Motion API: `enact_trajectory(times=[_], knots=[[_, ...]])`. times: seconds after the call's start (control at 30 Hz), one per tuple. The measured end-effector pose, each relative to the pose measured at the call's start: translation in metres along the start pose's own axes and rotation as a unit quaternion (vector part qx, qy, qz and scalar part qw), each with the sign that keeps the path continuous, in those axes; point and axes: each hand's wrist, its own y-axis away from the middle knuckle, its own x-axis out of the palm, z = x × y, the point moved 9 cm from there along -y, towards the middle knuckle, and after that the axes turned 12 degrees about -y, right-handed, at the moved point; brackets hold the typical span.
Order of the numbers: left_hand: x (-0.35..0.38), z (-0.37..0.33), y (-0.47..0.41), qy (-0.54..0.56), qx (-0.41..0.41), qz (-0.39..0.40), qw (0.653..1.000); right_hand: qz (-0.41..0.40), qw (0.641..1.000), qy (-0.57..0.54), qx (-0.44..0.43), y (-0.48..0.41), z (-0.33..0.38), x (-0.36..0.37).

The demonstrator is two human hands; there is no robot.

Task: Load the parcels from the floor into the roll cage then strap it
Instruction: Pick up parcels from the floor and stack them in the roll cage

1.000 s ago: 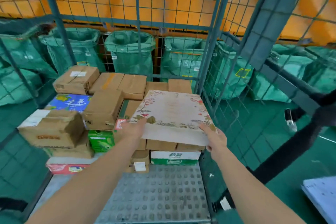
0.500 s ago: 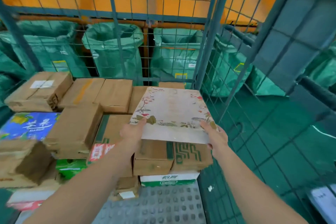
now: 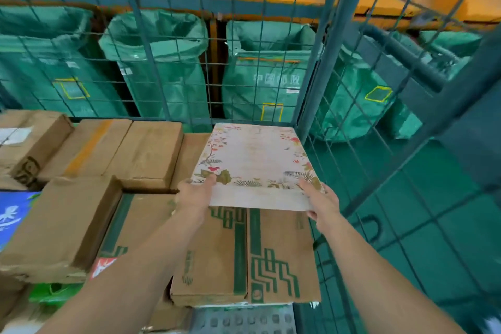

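Observation:
A flat white parcel with a floral border [image 3: 254, 160] is held level inside the roll cage, near its back right corner post [image 3: 322, 68]. My left hand [image 3: 195, 195] grips its near left corner, thumb on top. My right hand [image 3: 321, 200] grips its near right corner. Under the parcel lies a brown carton with green stripes [image 3: 244, 257]. Several brown cardboard parcels [image 3: 146, 152] are stacked to the left. Whether the floral parcel touches the boxes beneath cannot be told.
The cage's green wire mesh walls [image 3: 173, 68] rise behind and to the right. Green mail sacks [image 3: 160, 68] stand outside behind the mesh. A blue printed box [image 3: 10, 214] sits at the left edge. Perforated metal cage floor [image 3: 244, 320] shows at the bottom.
Both hands have carried the floral parcel forward and deeper into the cage, over the striped carton toward the back right corner. The view has moved closer to the stack.

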Motion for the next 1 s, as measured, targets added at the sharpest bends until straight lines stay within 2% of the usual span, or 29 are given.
enact_trajectory(times=[0.3,0.47,0.6,0.7,0.87,0.93,1.0], knots=[[0.066,-0.022,-0.066,0.008,-0.018,-0.001,1.000,-0.013,1.000,-0.024,0.009,-0.088,0.002,0.023],[0.092,-0.014,-0.077,-0.026,-0.021,0.008,0.999,-0.057,0.998,0.027,-0.016,-0.117,-0.008,0.019],[0.115,0.016,-0.076,-0.047,-0.082,0.045,0.995,-0.057,0.997,0.048,0.011,-0.121,-0.029,0.020],[0.120,0.026,-0.076,-0.087,-0.096,0.052,0.990,-0.053,0.997,0.058,0.021,-0.118,-0.042,0.020],[0.141,0.038,-0.091,-0.134,-0.068,0.115,0.982,-0.051,0.996,0.069,-0.026,-0.106,-0.041,0.017],[0.153,0.050,-0.101,-0.123,-0.059,0.137,0.981,-0.044,0.996,0.069,-0.019,-0.101,-0.045,0.015],[0.153,0.034,-0.074,-0.108,-0.049,0.169,0.979,-0.029,0.996,0.081,-0.004,-0.099,-0.050,0.012]])
